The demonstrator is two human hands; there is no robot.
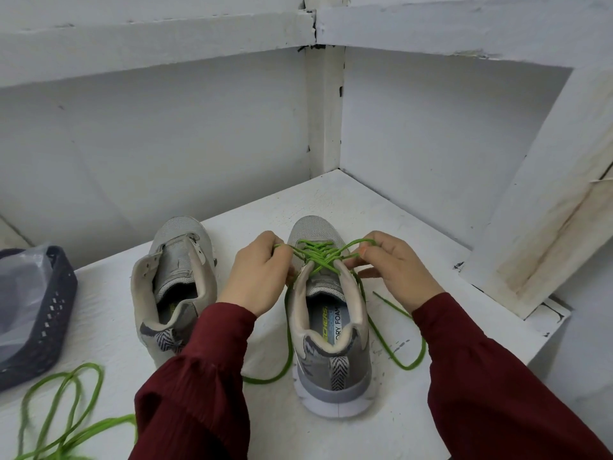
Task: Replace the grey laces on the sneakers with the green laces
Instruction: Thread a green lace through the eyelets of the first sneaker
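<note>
At centre frame a grey mesh sneaker with a white foam sole stands heel toward the camera on the chalky white painted table. A round green lace criss-crosses its eyelets. The left hand pinches the cord on the shoe's left side and the right hand pinches it on the right, while the loose ends trail over the table. Left of it the second sneaker gapes, seemingly unlaced. A spare green lace coils at lower left beside a dark perforated basket holding crinkled plastic
</note>
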